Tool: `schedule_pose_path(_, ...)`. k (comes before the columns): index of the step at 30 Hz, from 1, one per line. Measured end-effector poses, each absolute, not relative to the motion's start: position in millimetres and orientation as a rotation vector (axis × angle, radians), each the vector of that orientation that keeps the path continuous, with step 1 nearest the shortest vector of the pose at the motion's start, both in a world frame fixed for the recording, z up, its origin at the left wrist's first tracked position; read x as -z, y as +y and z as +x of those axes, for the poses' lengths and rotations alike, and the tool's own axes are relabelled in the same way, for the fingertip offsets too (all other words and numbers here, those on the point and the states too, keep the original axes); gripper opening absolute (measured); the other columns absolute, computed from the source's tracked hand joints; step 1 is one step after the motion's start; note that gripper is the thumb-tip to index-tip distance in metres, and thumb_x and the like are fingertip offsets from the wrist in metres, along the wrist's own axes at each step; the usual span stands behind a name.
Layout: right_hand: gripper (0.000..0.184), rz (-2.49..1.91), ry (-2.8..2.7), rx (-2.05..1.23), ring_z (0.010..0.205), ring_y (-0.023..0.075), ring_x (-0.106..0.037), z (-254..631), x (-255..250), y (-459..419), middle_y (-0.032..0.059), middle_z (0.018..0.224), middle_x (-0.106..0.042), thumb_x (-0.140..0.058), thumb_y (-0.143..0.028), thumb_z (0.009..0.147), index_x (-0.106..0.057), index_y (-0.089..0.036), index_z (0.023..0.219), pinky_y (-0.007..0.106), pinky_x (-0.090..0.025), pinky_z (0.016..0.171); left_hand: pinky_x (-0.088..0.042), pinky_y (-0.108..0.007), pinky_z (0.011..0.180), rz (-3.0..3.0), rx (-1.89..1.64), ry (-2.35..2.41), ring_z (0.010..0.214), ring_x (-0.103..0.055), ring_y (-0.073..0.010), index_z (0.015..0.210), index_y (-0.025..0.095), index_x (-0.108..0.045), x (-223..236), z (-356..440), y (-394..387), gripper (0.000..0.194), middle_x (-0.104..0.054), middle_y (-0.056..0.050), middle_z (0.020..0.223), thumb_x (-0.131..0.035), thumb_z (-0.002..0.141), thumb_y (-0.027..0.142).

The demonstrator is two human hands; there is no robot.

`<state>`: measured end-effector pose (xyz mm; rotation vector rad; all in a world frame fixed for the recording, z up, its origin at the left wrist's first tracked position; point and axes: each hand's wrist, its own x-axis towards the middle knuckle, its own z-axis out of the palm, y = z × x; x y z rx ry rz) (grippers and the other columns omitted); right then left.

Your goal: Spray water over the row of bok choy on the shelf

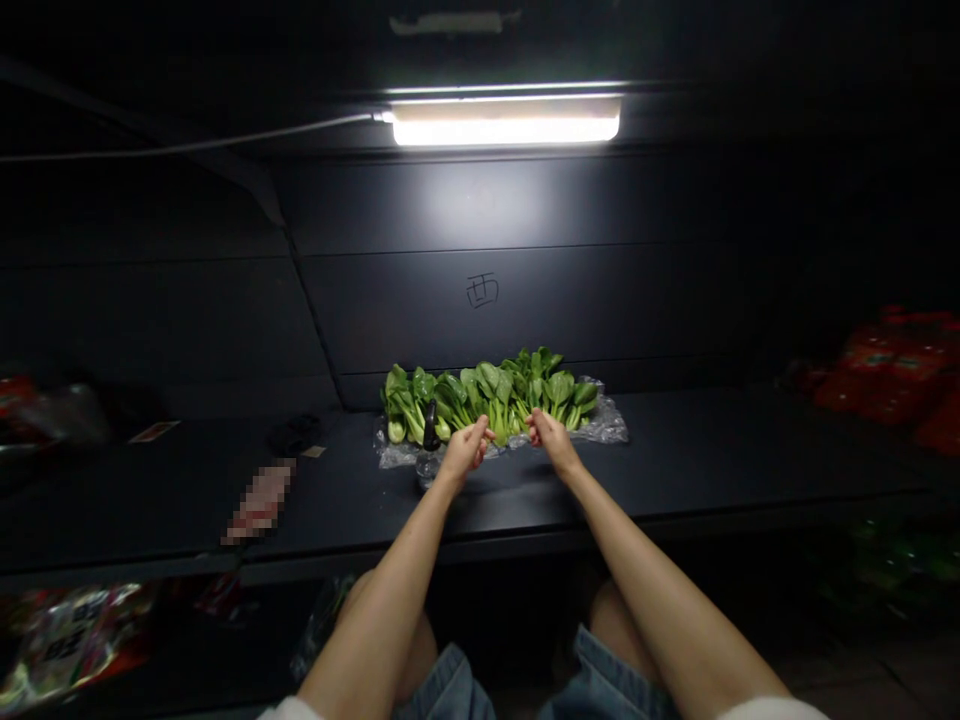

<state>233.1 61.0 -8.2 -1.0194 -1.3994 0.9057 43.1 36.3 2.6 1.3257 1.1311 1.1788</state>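
A row of leafy bok choy [491, 385] lies on crinkled clear plastic [609, 425] against the back of a dark shelf [675, 450]. My left hand [466, 450] is at the row's front edge, fingers curled, beside the pale stems. Level with it, my right hand [551, 438] is also closed, thumb up, near stems further right. Whatever either hand pinches, if anything, is too small or hidden to name. Just left of my left hand stands a spray bottle [429, 465] with a black trigger head and clear body.
A lit lamp [506, 122] hangs above, its white cable [225, 143] running left. Red packages [892, 375] sit blurred at the right. A blurred-out picture [261, 500] lies on the left, with shiny packets [75, 640] below. My knees are under the shelf edge.
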Motion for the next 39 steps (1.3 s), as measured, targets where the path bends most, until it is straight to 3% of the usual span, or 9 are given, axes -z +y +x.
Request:
schedule_pose_path(3, 0.079, -0.973, -1.369, -1.163, 0.04, 0.0086, -0.038, 238, -12, 57, -0.0042, 0.044, -0.04, -0.028, -0.097, 0.066, -0.049, -0.021, 0.054, 0.023, -0.03, 0.042, -0.018, -0.021, 0.04, 1.23, -0.983, 1.034, 0.035, -0.035, -0.0068, 0.057, 0.016, -0.056, -18, 36, 33, 0.082, -0.043, 0.002, 0.042, -0.019, 0.078, 0.086)
schedule_pose_path(7, 0.082, -0.856, -1.385, -1.482, 0.033, 0.0052, -0.015, 243, -36, 45, -0.007, 0.036, -0.021, -0.005, -0.094, 0.072, -0.032, -0.023, 0.041, 0.021, -0.012, 0.034, -0.016, -0.022, 0.038, 1.228, -0.904, 0.79, 0.03, -0.028, -0.0057, 0.038, 0.019, -0.04, -37, 29, 24, 0.087, -0.032, 0.0, 0.034, -0.001, 0.079, 0.084)
schedule_pose_path(10, 0.082, -0.699, -1.364, -1.63, 0.032, 0.0051, -0.013, 243, -54, 32, -0.0064, 0.035, -0.02, 0.0, -0.091, 0.075, -0.029, -0.023, 0.04, 0.02, -0.01, 0.033, -0.01, -0.021, 0.036, 1.199, -0.839, 0.593, 0.029, -0.018, -0.005, 0.034, 0.02, -0.032, -52, 27, 18, 0.084, -0.02, 0.003, 0.033, 0.0, 0.08, 0.084)
schedule_pose_path(15, 0.078, -0.486, -1.324, -1.844, 0.031, 0.0051, -0.012, 247, -73, 24, -0.0075, 0.035, -0.017, 0.001, -0.089, 0.077, -0.025, -0.024, 0.042, 0.018, -0.013, 0.032, -0.015, -0.019, 0.037, 1.117, -0.895, 0.355, 0.03, -0.017, -0.0047, 0.037, 0.021, -0.028, -71, 25, 16, 0.08, -0.018, 0.005, 0.034, -0.005, 0.081, 0.083)
schedule_pose_path(28, 0.074, -0.729, -1.194, -1.938, 0.033, 0.0062, -0.008, 242, -30, 47, -0.0075, 0.034, -0.02, 0.002, -0.085, 0.081, -0.026, -0.025, 0.048, 0.018, -0.011, 0.032, -0.01, -0.02, 0.035, 1.063, -0.803, 0.454, 0.029, -0.017, -0.0055, 0.038, 0.021, -0.026, -48, 26, 20, 0.078, -0.019, 0.004, 0.033, -0.003, 0.081, 0.083)
schedule_pose_path(31, 0.078, -0.813, -1.251, -1.801, 0.03, 0.006, -0.014, 237, -27, 51, -0.0067, 0.034, -0.022, 0.002, -0.086, 0.08, -0.031, -0.024, 0.046, 0.019, -0.014, 0.032, -0.012, -0.021, 0.036, 1.084, -0.919, 0.45, 0.03, -0.019, -0.006, 0.04, 0.021, -0.029, -57, 20, 12, 0.079, -0.023, 0.003, 0.034, -0.005, 0.079, 0.085)
schedule_pose_path(33, 0.083, -0.892, -1.341, -1.71, 0.031, 0.0068, -0.026, 231, -22, 53, -0.0047, 0.035, -0.031, -0.004, -0.087, 0.081, -0.041, -0.021, 0.047, 0.02, -0.023, 0.034, -0.017, -0.021, 0.036, 1.102, -1.038, 0.448, 0.032, -0.024, -0.0072, 0.04, 0.021, -0.031, -63, 11, 4, 0.079, -0.027, 0.001, 0.035, -0.007, 0.079, 0.085)
schedule_pose_path(36, 0.074, -1.017, -1.543, -1.52, 0.043, 0.0096, -0.049, 216, -9, 53, 0.0004, 0.048, -0.055, -0.038, -0.084, 0.08, -0.061, -0.016, 0.063, 0.021, -0.039, 0.043, -0.022, -0.021, 0.039, 1.114, -1.298, 0.47, 0.034, -0.025, -0.0073, 0.04, 0.02, -0.032, -67, -11, -10, 0.079, -0.025, 0.002, 0.035, -0.009, 0.084, 0.081)
schedule_pose_path(39, 0.056, -0.989, -1.735, -1.183, 0.076, 0.0184, -0.066, 192, 6, 48, 0.0074, 0.084, -0.073, -0.07, -0.069, 0.07, -0.071, -0.016, 0.088, 0.027, -0.052, 0.064, -0.027, -0.021, 0.041, 1.073, -1.582, 0.581, 0.037, -0.027, -0.0072, 0.042, 0.019, -0.034, -59, -40, -18, 0.076, -0.029, 0.002, 0.039, -0.013, 0.089, 0.074)
